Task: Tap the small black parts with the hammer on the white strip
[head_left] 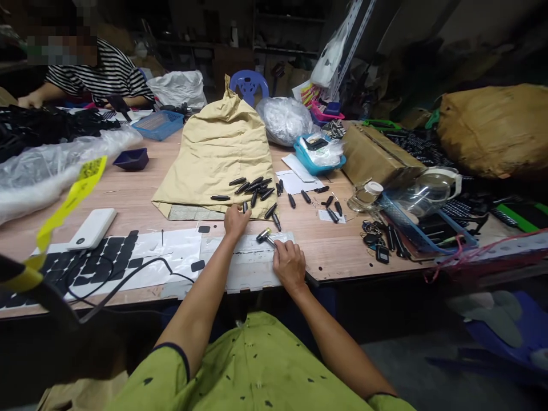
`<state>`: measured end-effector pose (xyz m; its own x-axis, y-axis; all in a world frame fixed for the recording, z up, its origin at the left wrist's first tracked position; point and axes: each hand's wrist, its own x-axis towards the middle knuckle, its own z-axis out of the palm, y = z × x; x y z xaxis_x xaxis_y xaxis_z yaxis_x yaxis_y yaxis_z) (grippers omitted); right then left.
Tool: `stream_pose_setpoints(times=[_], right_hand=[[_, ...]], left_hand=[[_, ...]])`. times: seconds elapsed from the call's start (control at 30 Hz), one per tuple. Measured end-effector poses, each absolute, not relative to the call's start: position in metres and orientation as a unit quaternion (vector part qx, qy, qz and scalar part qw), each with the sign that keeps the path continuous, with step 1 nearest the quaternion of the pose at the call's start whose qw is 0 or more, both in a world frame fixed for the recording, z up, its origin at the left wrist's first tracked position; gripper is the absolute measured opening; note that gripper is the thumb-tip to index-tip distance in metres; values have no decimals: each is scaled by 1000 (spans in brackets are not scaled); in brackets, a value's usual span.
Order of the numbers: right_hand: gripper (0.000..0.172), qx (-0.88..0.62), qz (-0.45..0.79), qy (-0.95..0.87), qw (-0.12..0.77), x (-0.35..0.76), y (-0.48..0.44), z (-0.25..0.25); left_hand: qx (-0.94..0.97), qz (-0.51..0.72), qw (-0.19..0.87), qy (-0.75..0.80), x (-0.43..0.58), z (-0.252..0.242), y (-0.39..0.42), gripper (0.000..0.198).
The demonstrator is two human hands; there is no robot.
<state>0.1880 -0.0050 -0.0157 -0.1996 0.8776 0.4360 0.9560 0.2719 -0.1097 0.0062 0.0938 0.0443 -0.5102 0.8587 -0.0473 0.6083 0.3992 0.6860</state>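
My left hand (237,221) is closed with its fingertips around a small black cylindrical piece (245,207), at the front edge of a beige cloth bag (222,142). My right hand (290,264) is wrapped round the handle of a small hammer (264,234), whose head is over a clear board (244,265) at the table's front edge. Several black pieces (254,185) lie in a pile on the bag's lower right part. More of them (291,200) are scattered on the table to the right.
A white power bank (92,228) and black pads on white sheets lie left. Right are keys (382,253), a blue basket (432,228), a jar (366,196) and a cardboard box (372,154). A person in a striped shirt (111,71) sits across at the far left.
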Motion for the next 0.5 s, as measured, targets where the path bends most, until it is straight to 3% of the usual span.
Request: stream_pose_setpoints(times=[0.17,0.5], right_hand=[[28,-602,-77,-765,214,185,-6,-14],[30,-610,-48,-763,209,186,-3,-14]], left_hand=[[463,261,209,821,1,42,98,17],[626,252,194,712,-25,14,11,20]])
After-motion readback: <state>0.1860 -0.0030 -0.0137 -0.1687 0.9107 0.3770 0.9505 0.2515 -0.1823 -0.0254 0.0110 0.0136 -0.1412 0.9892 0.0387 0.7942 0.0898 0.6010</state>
